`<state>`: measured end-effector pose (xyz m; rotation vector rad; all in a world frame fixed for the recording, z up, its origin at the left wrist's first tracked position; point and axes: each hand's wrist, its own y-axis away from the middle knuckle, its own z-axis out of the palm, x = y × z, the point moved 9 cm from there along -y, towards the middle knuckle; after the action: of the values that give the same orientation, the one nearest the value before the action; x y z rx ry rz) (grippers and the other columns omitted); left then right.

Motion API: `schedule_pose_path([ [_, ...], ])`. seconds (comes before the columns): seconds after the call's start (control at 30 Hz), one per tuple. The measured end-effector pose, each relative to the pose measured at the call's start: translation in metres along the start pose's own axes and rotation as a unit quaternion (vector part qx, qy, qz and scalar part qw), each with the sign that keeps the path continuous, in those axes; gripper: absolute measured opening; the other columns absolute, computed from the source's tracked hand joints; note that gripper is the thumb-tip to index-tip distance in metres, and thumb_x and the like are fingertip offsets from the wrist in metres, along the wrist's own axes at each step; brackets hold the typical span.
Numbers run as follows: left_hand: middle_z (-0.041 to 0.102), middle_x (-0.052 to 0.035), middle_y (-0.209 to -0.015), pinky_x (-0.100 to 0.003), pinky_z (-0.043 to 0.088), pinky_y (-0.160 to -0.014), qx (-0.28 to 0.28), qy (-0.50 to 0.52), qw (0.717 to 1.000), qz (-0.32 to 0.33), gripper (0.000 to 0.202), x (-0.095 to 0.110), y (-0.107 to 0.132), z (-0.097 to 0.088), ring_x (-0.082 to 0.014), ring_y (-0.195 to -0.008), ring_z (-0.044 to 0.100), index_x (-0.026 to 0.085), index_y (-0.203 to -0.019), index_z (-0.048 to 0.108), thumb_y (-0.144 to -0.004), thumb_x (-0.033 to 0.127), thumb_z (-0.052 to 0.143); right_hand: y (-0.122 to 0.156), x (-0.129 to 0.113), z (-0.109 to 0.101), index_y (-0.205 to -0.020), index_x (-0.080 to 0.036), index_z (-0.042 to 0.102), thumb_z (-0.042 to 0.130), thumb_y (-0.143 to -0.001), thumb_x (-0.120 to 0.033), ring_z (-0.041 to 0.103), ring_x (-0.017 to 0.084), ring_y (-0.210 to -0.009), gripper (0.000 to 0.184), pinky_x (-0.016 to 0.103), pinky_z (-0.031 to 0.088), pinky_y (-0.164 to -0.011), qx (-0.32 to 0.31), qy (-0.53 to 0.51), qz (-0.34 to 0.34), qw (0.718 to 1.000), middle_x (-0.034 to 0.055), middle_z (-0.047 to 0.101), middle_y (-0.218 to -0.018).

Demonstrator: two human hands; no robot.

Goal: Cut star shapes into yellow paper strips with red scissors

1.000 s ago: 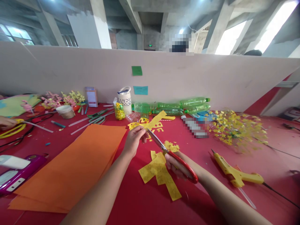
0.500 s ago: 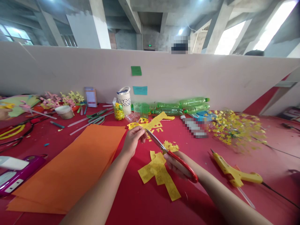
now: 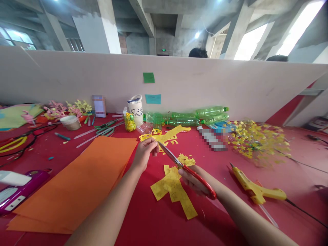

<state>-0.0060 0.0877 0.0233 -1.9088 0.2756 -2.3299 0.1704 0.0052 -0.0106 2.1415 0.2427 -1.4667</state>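
My right hand [image 3: 192, 179] is wrapped round the red handles of a pair of scissors [image 3: 179, 164], whose blades point up and left. The blade tips meet a piece of yellow paper [image 3: 164, 136] that my left hand [image 3: 145, 153] pinches at its near edge. More yellow paper scraps [image 3: 174, 191] lie on the red table [image 3: 159, 222] under the scissors. A small heap of yellow cut-outs [image 3: 187, 159] sits just beyond my right hand.
Orange paper sheets [image 3: 77, 184] lie at the left. A yellow glue gun [image 3: 256, 189] lies at the right, with yellow star cut-outs [image 3: 256, 138] behind it. Green bottles [image 3: 197, 116], a white cup [image 3: 136, 109] and tools stand along the partition wall [image 3: 77, 78]. A purple device [image 3: 17, 191] is at the far left.
The other person's hand at the far left edge has left the view. My hands and the scissors have hardly moved.
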Motion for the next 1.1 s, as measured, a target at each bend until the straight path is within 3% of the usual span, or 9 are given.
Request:
schedule_pose_path([
  [0.47, 0.062, -0.0011, -0.059, -0.022, 0.037, -0.047, -0.003, -0.021, 1.0, 0.018, 0.022, 0.002, 0.001, 0.002, -0.0091, -0.046, 0.05, 0.016, -0.063, 0.06, -0.078, 0.031, 0.057, -0.008, 0.014, -0.005, -0.063, -0.018, 0.048, 0.059, -0.08, -0.061, 0.037, 0.006, -0.029, 0.047, 0.017, 0.026, -0.03, 0.01, -0.007, 0.017, 1.0, -0.0073, 0.04, -0.04],
  [0.77, 0.06, -0.0014, -0.061, -0.023, 0.038, -0.048, -0.028, -0.019, 0.999, 0.017, 0.023, 0.002, 0.005, 0.011, -0.0093, -0.048, 0.05, 0.016, -0.064, 0.06, -0.082, 0.029, 0.054, -0.004, 0.003, 0.004, -0.066, -0.016, 0.05, 0.05, -0.087, -0.058, 0.037, 0.005, -0.029, 0.047, 0.018, 0.032, -0.037, -0.015, -0.035, -0.034, 0.999, -0.0081, 0.04, -0.036],
  [1.1, 0.057, 0.0003, -0.059, -0.024, 0.039, -0.051, -0.051, -0.035, 0.998, 0.017, 0.026, -0.002, 0.008, 0.018, -0.0099, -0.05, 0.051, 0.017, -0.063, 0.057, -0.085, 0.03, 0.053, -0.001, 0.001, 0.008, -0.068, -0.017, 0.049, 0.048, -0.086, -0.063, 0.037, 0.006, -0.032, 0.049, 0.02, 0.034, -0.041, -0.011, -0.05, -0.026, 0.998, -0.008, 0.039, -0.036],
])
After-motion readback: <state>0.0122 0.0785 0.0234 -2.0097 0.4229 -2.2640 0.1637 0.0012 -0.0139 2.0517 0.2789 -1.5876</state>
